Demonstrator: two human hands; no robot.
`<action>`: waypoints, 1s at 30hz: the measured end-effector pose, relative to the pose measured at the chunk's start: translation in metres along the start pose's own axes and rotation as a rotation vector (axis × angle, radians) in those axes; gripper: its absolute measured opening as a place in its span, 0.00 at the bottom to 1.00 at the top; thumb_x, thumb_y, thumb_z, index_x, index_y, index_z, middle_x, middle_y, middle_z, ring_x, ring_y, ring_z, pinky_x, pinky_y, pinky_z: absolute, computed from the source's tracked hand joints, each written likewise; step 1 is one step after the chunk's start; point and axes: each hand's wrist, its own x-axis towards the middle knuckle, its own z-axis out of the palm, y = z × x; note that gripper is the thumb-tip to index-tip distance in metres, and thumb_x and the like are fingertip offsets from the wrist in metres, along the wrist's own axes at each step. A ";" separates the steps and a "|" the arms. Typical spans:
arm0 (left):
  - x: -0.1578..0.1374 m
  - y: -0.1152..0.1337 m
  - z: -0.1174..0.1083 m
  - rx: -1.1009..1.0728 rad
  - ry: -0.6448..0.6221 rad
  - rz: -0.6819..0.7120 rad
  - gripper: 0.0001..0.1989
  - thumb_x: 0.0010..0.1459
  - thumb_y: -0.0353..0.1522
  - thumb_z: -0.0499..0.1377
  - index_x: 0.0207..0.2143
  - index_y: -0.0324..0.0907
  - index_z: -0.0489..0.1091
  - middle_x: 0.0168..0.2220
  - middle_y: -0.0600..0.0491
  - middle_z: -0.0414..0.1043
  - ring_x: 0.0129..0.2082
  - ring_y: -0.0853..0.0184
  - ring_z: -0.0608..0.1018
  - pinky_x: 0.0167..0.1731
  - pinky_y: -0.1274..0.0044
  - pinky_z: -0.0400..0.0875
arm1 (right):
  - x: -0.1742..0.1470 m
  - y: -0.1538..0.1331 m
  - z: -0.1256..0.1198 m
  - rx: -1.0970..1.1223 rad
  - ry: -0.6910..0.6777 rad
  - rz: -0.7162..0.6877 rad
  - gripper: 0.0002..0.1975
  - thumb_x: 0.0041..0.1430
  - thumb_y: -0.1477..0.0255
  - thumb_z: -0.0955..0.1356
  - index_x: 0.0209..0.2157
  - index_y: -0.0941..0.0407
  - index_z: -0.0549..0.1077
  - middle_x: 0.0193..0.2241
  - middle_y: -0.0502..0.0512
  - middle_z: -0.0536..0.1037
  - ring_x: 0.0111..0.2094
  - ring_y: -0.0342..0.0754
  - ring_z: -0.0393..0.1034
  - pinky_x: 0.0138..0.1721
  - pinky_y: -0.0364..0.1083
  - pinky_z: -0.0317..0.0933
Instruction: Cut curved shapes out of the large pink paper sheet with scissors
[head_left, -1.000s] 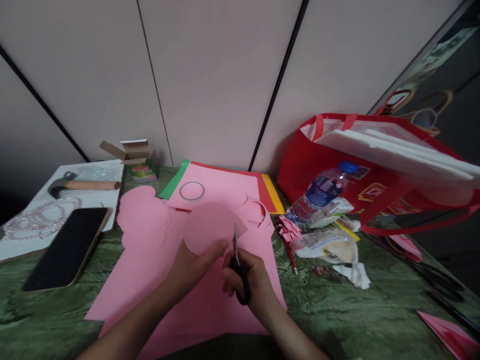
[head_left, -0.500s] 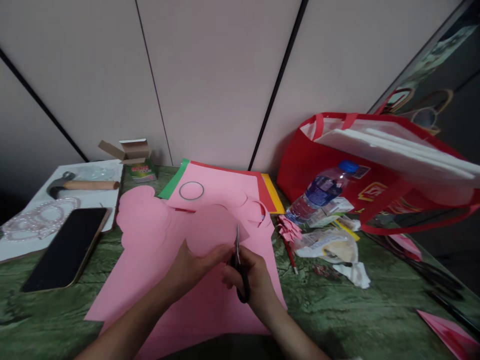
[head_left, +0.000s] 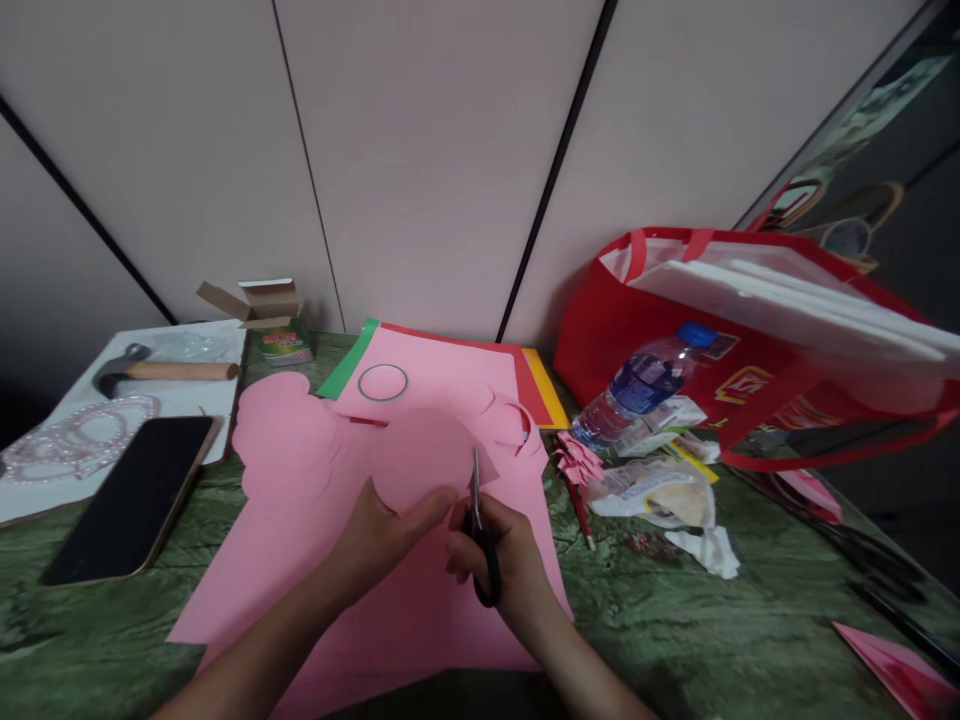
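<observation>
My left hand (head_left: 386,535) grips a partly rounded piece of pink paper (head_left: 427,455) by its near edge, thumb on top and the other fingers hidden beneath. Black-handled scissors (head_left: 486,565) are in my right hand (head_left: 499,550), with the fingers wrapped round the handles. Their blades point away from me and look almost closed at the right edge of the piece, where a pointed corner sticks out. Larger pink sheets (head_left: 420,630) lie under both hands. Several cut pink circles (head_left: 281,445) are piled to the left.
A black phone (head_left: 135,500), a hammer (head_left: 180,370), bead strings (head_left: 82,440) and a small open box (head_left: 277,335) are on the left. To the right are a water bottle (head_left: 641,385), a red bag (head_left: 600,310), a pencil (head_left: 581,515) and plastic wrappers (head_left: 660,490). A ring (head_left: 382,382) lies on paper behind.
My left thumb has drawn back slightly from the scissors. Otherwise both hands, the pink piece and the scissors have hardly moved.
</observation>
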 end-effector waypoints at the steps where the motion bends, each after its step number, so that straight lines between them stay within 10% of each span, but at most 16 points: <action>1: 0.000 0.000 0.000 -0.005 -0.005 0.005 0.06 0.47 0.29 0.56 0.20 0.40 0.70 0.19 0.54 0.73 0.23 0.66 0.75 0.24 0.76 0.72 | 0.000 0.000 0.000 -0.001 -0.003 -0.001 0.08 0.43 0.70 0.69 0.22 0.57 0.64 0.12 0.43 0.65 0.13 0.38 0.58 0.15 0.38 0.53; 30: 0.001 -0.015 -0.003 0.074 0.137 0.018 0.07 0.50 0.34 0.56 0.23 0.40 0.68 0.23 0.55 0.73 0.26 0.68 0.75 0.26 0.79 0.69 | -0.001 0.001 0.000 0.016 -0.065 0.001 0.11 0.45 0.67 0.70 0.24 0.58 0.65 0.12 0.43 0.65 0.13 0.38 0.59 0.15 0.38 0.52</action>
